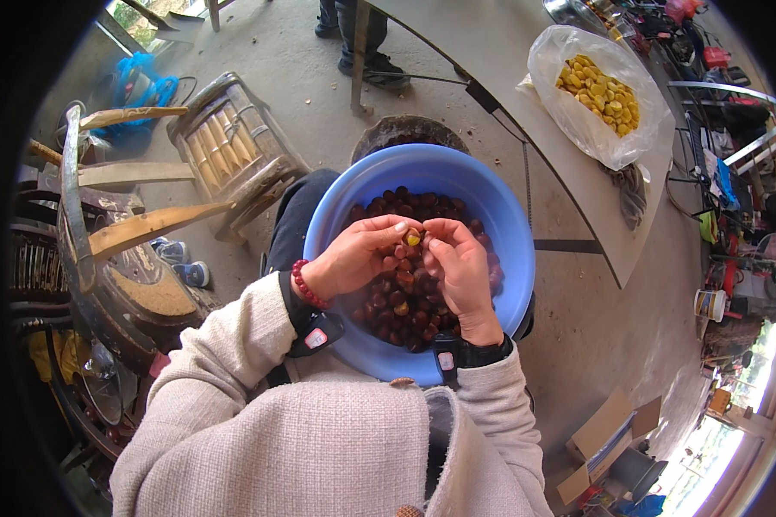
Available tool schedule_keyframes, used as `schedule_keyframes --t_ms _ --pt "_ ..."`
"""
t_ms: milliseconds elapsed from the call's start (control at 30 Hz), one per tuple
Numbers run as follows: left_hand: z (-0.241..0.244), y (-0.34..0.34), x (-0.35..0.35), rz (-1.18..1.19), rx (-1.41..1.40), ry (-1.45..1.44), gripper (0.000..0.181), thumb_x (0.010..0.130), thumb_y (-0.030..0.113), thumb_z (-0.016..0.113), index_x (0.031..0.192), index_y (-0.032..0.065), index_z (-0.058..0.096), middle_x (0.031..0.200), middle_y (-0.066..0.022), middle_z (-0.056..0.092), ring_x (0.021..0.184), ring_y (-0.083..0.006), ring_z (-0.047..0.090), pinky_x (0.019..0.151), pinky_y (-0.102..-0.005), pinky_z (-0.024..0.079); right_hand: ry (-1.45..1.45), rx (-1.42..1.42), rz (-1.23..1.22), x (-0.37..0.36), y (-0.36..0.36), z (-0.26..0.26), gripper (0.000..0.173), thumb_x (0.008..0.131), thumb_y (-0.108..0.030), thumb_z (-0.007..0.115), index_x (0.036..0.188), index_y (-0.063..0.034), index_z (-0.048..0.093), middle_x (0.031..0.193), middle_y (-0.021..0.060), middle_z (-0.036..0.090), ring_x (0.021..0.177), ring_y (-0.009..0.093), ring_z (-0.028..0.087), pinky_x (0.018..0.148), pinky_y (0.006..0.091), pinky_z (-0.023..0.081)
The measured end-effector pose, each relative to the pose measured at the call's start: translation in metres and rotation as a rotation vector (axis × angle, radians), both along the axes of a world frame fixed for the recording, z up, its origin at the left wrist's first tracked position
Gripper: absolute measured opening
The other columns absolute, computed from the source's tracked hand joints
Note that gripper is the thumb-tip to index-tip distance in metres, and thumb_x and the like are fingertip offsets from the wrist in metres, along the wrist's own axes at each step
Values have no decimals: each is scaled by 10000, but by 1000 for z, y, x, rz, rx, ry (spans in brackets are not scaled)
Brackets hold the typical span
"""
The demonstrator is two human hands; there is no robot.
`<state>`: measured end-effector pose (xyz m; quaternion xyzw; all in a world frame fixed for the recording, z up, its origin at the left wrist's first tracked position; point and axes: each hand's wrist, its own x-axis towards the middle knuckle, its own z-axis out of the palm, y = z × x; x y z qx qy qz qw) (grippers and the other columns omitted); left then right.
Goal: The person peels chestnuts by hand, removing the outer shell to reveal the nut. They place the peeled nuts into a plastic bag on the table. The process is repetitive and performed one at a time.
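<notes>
A partly peeled chestnut (413, 238), yellow flesh showing through its brown shell, is pinched in the fingers of my left hand (355, 251). Close against its right side, the bent fingers of my right hand (456, 258) meet at the shell; whether they grip a loose piece is hidden. Both hands are over a blue plastic basin (323, 213) in front of me. Many brown chestnuts (420, 316) fill its bottom, one of them with a yellow patch.
On the table (511, 84) at the upper right stands a clear plastic bag (546, 77) of peeled yellow chestnuts (598, 97), beside a dark cloth (632, 194). Left are a bamboo-seat chair (223, 145) and worn wooden chairs (113, 284). Another person's legs (362, 32) are beyond the basin. A cardboard box (601, 433) lies lower right.
</notes>
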<state>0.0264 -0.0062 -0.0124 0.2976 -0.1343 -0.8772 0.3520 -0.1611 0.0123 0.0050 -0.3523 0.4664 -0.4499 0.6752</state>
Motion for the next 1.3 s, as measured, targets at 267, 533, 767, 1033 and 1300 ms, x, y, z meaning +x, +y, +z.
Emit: schedule_keyframes --t_ms 267,533,767,1033,1300 --pt "-9 1 0 1 -27 -118 203 959 186 615 1126 70 605 920 21 600 762 -46 552 686 -185 480 455 -291 85 7 3 6 206 968 -142 576 1117 -17 644 903 39 668 803 105 621 690 229 503" --pt "3 1 -2 -37 -465 -487 232 901 134 696 1084 6 635 967 2 644 862 -50 582 767 -210 497 643 -473 117 11 4 4 189 972 -118 527 1111 -7 591 1007 169 658 877 295 669 750 341 536" --pt "5 4 0 -69 -449 -487 217 881 106 708 1062 -6 665 953 -7 663 857 -47 580 771 -217 494 788 -552 180 16 10 -2 163 973 -99 450 1111 -23 493 968 213 638 851 402 637 703 442 521" --pt "5 6 0 -68 -311 -321 259 911 107 669 1148 7 651 987 -18 673 852 -64 604 787 -219 506 729 -521 62 15 8 -6 148 991 -105 425 1086 -15 493 853 195 641 745 349 652 633 406 516" --pt "-3 1 -2 -25 -107 38 333 992 120 526 1313 35 553 1106 -29 632 929 -91 597 855 -260 518 186 -162 -21 11 4 -3 180 1028 -112 403 1067 -42 565 827 2 562 660 47 497 572 163 395"
